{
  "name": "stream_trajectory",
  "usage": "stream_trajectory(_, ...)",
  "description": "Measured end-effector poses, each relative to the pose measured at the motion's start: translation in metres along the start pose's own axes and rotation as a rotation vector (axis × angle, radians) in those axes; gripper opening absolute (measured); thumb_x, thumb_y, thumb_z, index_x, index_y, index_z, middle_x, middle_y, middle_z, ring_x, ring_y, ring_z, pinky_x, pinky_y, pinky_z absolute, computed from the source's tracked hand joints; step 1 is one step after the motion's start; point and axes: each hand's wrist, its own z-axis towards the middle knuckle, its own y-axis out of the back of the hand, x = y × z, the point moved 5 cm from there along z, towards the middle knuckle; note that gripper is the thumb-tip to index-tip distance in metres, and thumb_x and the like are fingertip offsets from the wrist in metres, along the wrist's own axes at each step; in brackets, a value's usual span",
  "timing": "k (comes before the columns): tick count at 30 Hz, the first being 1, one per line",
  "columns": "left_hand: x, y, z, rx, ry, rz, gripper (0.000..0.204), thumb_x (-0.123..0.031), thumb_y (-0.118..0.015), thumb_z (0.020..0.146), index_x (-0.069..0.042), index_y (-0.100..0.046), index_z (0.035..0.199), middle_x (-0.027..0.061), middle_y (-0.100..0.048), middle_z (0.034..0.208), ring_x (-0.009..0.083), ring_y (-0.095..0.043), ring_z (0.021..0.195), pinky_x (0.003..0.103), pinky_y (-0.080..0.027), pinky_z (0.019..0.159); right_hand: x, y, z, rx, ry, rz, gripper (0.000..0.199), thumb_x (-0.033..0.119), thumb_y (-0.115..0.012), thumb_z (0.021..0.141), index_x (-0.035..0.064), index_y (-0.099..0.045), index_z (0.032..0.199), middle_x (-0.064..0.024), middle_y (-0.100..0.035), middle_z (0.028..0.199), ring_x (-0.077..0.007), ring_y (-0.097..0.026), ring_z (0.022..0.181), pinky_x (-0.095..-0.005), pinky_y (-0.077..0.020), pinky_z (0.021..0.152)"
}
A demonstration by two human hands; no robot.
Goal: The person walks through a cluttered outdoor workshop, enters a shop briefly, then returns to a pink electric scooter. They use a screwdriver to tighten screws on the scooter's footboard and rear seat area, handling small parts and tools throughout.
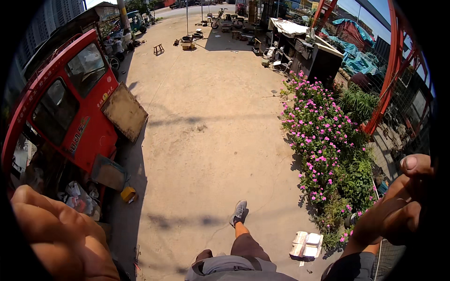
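Where a red cab (98, 143) stands at left, bunched plastic bags (79, 200) lie low beside it, their contents too unclear to name, near a small yellow container (128, 194). A tan-and-white pack (300, 239) rests on the concrete (211, 159) at lower right; I cannot tell what fills it. Farther off sits a cardboard box (188, 46). The two hands are well apart: the left hand (65, 239), fingers bent, appears at lower left, nearest the bags in view; the right hand (396, 206), fingers curled, appears at the right edge, beside a pink-flowering bush (323, 136). I cannot tell how tightly either closes, or on what. Dark and yellow lettering marks the cab's side.
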Motion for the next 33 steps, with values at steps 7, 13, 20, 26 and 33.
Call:
stream_trajectory(7,0.137,-0.182,-0.220,0.533,1.134,-0.074,0.017,-0.002,-0.055,0.094,0.001,-0.062,0.108,0.0012,-0.049,0.062,0.0064,-0.044,0.054,0.023,-0.035,0.051,-0.185,-0.208,-0.365,0.320,-1.310,0.050,0.023,-0.001,-0.062,0.082,-0.0053,-0.063,0.105,-0.0173,-0.066,0.093,-0.0237,-0.066,0.071,-0.0317,-0.0524,0.061)
stream_trajectory(13,0.012,-0.172,-0.581,1.189,2.183,0.020,0.022,-0.015,-0.056,0.090,0.000,-0.071,0.095,0.0183,-0.070,0.083,0.0239,-0.068,0.078,0.035,-0.052,0.072,-0.132,-0.358,-0.579,1.283,-1.154,0.692,0.022,0.011,-0.065,0.083,-0.0017,-0.067,0.101,-0.0203,-0.068,0.081,-0.0335,-0.069,0.078,-0.0408,-0.0561,0.070)
stream_trajectory(20,-0.009,-0.239,-0.730,1.373,2.473,-0.137,0.021,-0.017,-0.050,0.094,-0.005,-0.067,0.098,0.0090,-0.059,0.075,0.0170,-0.056,0.066,0.032,-0.044,0.058,-0.299,-0.421,-0.659,1.387,-1.724,0.375,0.032,0.028,-0.067,0.081,0.0047,-0.071,0.104,-0.0157,-0.072,0.095,-0.0265,-0.070,0.089,-0.0349,-0.0541,0.083)
stream_trajectory(26,0.118,-0.359,-0.855,1.333,1.891,-0.289,0.020,-0.018,-0.045,0.096,-0.009,-0.063,0.101,0.0010,-0.050,0.068,0.0111,-0.045,0.056,0.029,-0.038,0.047,-0.348,-0.434,-0.842,0.569,-2.798,0.301,0.008,-0.003,-0.060,0.084,-0.0095,-0.066,0.082,-0.0172,-0.067,0.073,-0.0270,-0.068,0.059,-0.0377,-0.0597,0.054)
stream_trajectory(33,0.423,-0.518,-0.781,0.806,2.690,-0.512,0.025,-0.016,-0.046,0.100,0.002,-0.064,0.098,0.0051,-0.054,0.061,0.0129,-0.051,0.053,0.027,-0.040,0.047,-0.461,-0.551,-0.770,0.702,-2.835,0.411,0.008,-0.007,-0.058,0.084,-0.0102,-0.064,0.081,-0.0173,-0.066,0.073,-0.0279,-0.068,0.060,-0.0373,-0.0600,0.052)
